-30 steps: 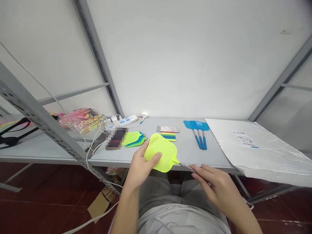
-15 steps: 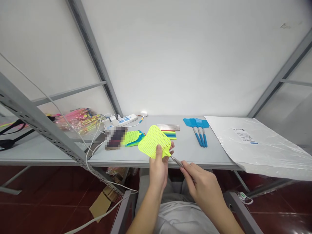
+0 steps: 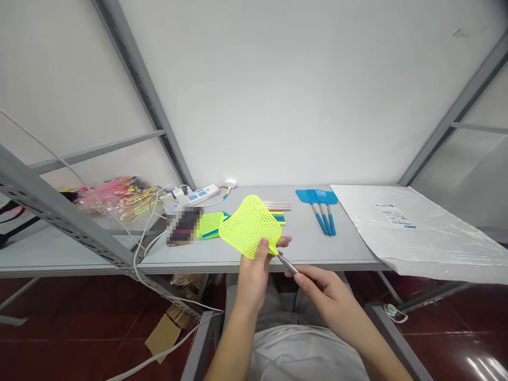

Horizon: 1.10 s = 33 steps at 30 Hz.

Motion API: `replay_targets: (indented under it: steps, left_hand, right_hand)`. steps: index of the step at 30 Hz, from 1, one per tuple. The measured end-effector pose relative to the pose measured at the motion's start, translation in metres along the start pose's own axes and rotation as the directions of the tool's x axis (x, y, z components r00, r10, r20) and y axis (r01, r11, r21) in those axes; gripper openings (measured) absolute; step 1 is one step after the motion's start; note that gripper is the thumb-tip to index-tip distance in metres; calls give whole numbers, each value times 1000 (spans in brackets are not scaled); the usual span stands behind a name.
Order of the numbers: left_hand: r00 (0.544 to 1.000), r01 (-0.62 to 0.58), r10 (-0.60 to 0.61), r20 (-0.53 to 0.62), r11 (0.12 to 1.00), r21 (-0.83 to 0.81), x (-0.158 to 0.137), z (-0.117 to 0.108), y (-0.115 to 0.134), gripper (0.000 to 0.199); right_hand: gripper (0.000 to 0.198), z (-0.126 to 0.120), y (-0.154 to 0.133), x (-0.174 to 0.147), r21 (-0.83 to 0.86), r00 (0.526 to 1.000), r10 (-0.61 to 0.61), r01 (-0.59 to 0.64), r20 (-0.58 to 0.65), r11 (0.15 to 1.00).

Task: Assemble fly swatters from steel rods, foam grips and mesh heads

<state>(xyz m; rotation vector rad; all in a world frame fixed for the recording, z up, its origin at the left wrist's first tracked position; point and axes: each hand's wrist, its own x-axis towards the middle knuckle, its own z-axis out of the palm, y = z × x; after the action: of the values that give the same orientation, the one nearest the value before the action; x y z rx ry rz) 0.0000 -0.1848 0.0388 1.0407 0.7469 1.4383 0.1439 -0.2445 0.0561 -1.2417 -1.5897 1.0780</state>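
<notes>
My left hand [image 3: 255,270] is closed on the neon-yellow perforated head of a fly swatter [image 3: 250,227], thumb on the front near its neck. A metal rod [image 3: 286,263] runs from that neck into my right hand [image 3: 319,288], which pinches it; the rod's far end is hidden by the fingers. Behind the swatter head lie several loose metal rods [image 3: 280,205] and coloured tubes [image 3: 281,217], partly covered by it. Loose green and blue swatter heads [image 3: 211,225] are stacked to its left. On the right rest 3 blue fly swatters [image 3: 323,211] with blue handles.
A white plastic mailer [image 3: 428,233] covers the table's right side. At the left stand a power strip [image 3: 202,194] with cables, a pixelated dark object [image 3: 184,226], a metal shelf post [image 3: 71,217] and bagged pink and yellow items [image 3: 119,198]. Cardboard [image 3: 163,336] lies on the floor.
The swatter head appears slightly larger and nearer. My right hand has moved a little lower along the rod, baring more metal, and its grip has shifted. The view has moved slightly.
</notes>
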Motion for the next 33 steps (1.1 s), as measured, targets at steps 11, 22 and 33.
replay_targets:
  steps: [11,22,33]
  left_hand:
    - [936,111,-125,330,992,60,-15,14,-17,24]
    - [992,-29,32,125,999,-26,-14,6,-18,25]
    - [969,-202,166,-185,959,-199,5,-19,6,27]
  right_hand:
    - [39,-6,0,-7,-150,991,-51,33,-120,988]
    - [37,-10,8,-7,0,994,83,-84,73,996]
    - [40,-18,4,-14,-264,984,104,-63,143,962]
